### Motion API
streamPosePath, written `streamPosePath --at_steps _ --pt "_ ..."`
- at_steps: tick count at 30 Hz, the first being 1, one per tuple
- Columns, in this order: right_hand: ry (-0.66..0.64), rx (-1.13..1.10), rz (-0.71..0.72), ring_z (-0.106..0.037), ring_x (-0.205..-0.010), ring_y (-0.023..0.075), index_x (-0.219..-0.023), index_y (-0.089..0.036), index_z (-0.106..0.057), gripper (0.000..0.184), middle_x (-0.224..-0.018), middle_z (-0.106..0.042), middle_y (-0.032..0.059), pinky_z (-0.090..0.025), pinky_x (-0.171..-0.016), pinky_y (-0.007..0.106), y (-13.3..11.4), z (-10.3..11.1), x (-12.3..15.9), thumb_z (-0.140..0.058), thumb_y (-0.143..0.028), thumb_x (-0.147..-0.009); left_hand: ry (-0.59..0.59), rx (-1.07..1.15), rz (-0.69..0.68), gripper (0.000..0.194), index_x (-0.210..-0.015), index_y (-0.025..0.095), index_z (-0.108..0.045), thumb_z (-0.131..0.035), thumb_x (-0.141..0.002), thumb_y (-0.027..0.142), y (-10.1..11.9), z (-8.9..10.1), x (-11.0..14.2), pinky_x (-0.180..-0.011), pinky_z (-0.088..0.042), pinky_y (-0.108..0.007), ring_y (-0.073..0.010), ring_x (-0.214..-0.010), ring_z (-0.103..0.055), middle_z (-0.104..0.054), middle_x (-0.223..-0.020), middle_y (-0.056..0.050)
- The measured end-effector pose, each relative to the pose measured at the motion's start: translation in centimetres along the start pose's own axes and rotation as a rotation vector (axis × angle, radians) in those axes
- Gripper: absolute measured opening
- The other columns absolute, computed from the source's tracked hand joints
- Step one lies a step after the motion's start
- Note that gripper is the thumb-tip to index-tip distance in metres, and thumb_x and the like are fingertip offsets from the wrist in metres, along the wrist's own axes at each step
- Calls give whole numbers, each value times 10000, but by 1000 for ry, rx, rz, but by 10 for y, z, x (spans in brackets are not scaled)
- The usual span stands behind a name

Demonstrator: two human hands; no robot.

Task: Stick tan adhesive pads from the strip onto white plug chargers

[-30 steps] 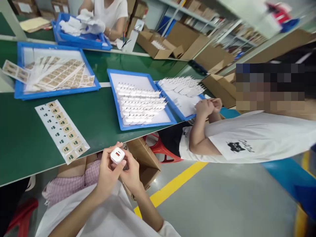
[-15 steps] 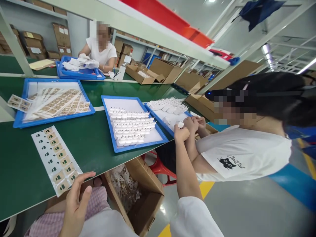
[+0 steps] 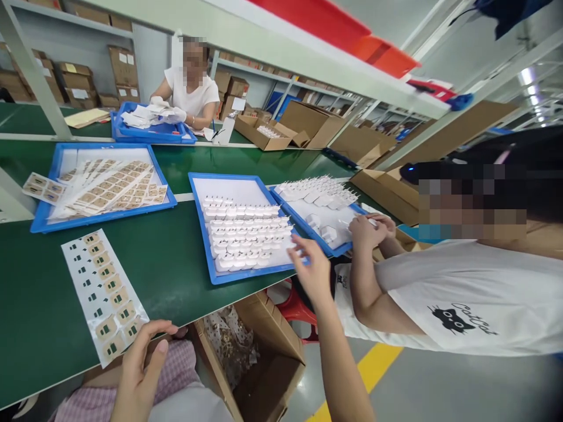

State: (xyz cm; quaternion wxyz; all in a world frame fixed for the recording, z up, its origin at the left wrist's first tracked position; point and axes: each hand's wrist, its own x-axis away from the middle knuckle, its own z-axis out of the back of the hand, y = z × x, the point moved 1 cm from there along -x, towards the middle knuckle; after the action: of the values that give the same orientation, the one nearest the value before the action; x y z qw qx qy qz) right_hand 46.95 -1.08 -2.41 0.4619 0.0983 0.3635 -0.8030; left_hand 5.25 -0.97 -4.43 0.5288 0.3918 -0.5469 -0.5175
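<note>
My left hand [image 3: 143, 366] is at the table's front edge, thumb and fingers apart, with nothing in it. Close by on the table lies a sheet of tan stickers [image 3: 112, 284], some rows peeled to white backing. My right hand [image 3: 314, 269] hovers over the near right corner of a blue-rimmed tray [image 3: 210, 275], fingers spread and holding nothing. Rows of white plug-like pieces [image 3: 246, 234] with thin prongs stand in that tray. To its right, a second blue tray [image 3: 341, 251] holds more such pieces [image 3: 316, 190], with a few loose white ones [image 3: 328, 234] near its front.
A co-worker on my right has both hands [image 3: 369, 228] beside the second tray. More sticker sheets [image 3: 114, 184] fill a tray at the left. Below the table edge stands an open cardboard box [image 3: 272, 328] with scraps. Another person [image 3: 191, 88] works across the table.
My right hand has let go of a white piece by the co-worker's tray and drawn back left and toward me. My left hand keeps its pose. The view has shifted.
</note>
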Motion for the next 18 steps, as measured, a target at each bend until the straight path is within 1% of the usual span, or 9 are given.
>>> streamPosePath --at_steps 3,6,8,10,13,15,16,17,18 --pt "-162 -140 143 -642 -705 163 -1235 -189 -707 426 -1009 -715 73 -571 -708 338 -26 -17 31 -595 -489 -953 -70 5 11 424 -1027 237 -702 -620 -910 636 2 -3 2 -964 -578 -381 -283 -1067 -727 -769 -1017 -73" --pt "-163 -194 189 -608 -635 153 -1086 -170 -724 328 -820 -672 31 -540 -655 311 -39 -27 37 -574 -435 -966 -98 37 31 446 -1076 225 -689 -629 -908 634 -1 -1 4 -988 -572 -388 -283 -1074 -730 -772 -1018 -83" --pt "-120 -208 208 -592 -595 153 -951 -176 -706 282 -722 -636 7 -516 -599 295 -41 -25 32 -591 -433 -959 -119 60 39 455 -1086 224 -691 -636 -904 638 -4 1 5 -977 -574 -380 -281 -1081 -730 -775 -1020 -86" --pt "-42 -210 229 -580 -565 153 -877 -188 -680 265 -695 -637 4 -496 -556 289 -42 -15 26 -617 -434 -950 -136 73 40 446 -1064 223 -704 -639 -904 634 -7 4 6 -970 -572 -374 -276 -1066 -727 -775 -1008 -84" --pt "142 -198 253 -618 -631 169 -925 -203 -689 178 -805 -692 36 -517 -598 312 -55 11 32 -657 -377 -947 -193 91 69 446 -1039 221 -733 -622 -913 634 -5 7 7 -982 -565 -394 -286 -1049 -723 -776 -1001 -92" --pt "249 -190 324 -674 -744 193 -1014 -235 -715 103 -903 -729 52 -555 -679 333 -75 27 54 -703 -287 -926 -310 109 93 498 -1082 230 -760 -569 -931 665 0 6 7 -1063 -532 -443 -309 -1111 -711 -785 -1063 -109" --pt "265 -190 398 -699 -802 203 -1062 -260 -727 158 -937 -747 49 -577 -720 339 -88 32 71 -725 -231 -907 -388 123 98 536 -1133 240 -765 -534 -942 685 4 5 7 -1129 -489 -474 -322 -1179 -692 -786 -1123 -116" --pt "252 -200 509 -716 -836 209 -1110 -284 -735 245 -954 -763 44 -599 -744 343 -101 35 90 -733 -173 -891 -475 153 99 586 -1192 248 -761 -501 -946 712 8 3 8 -1188 -438 -502 -332 -1247 -667 -779 -1188 -120" --pt "182 -233 623 -724 -844 209 -1152 -304 -735 320 -958 -772 35 -618 -754 343 -115 36 112 -727 -129 -885 -563 208 104 645 -1249 252 -746 -476 -939 748 13 2 9 -1225 -398 -520 -340 -1293 -646 -768 -1243 -124"
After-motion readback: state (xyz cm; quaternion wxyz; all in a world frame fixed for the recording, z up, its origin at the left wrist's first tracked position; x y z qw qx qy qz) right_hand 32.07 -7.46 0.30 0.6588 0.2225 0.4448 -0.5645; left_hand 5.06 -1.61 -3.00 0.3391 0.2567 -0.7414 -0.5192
